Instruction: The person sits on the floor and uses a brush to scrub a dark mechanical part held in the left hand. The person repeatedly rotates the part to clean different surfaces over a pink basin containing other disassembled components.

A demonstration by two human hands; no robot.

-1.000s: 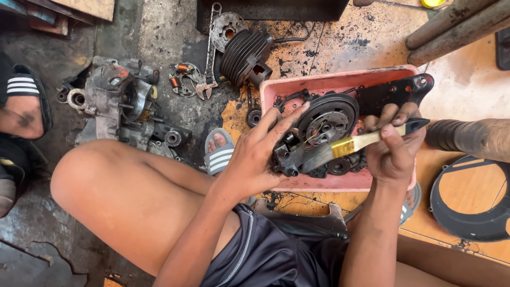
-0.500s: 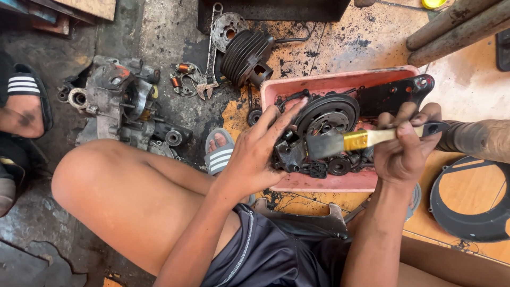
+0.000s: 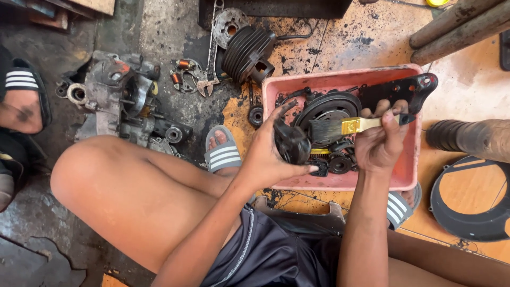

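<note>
The left hand (image 3: 268,154) curls around a small black greasy engine part (image 3: 291,142), its grip closed on it, holding it just above the left end of a pink plastic tub (image 3: 409,165). The right hand (image 3: 380,141) has its grip pinched on the handle of a paintbrush (image 3: 345,126) with a brass-coloured ferrule; the dark bristles point left toward the held part. The tub sits on the oil-stained floor (image 3: 340,42) between the person's sandalled feet and holds a black round pulley-like piece (image 3: 326,106) and a flat black bracket (image 3: 404,90). Beyond the tub's far-left corner lies a finned cylinder (image 3: 247,53), and further left an engine case (image 3: 119,101).
</note>
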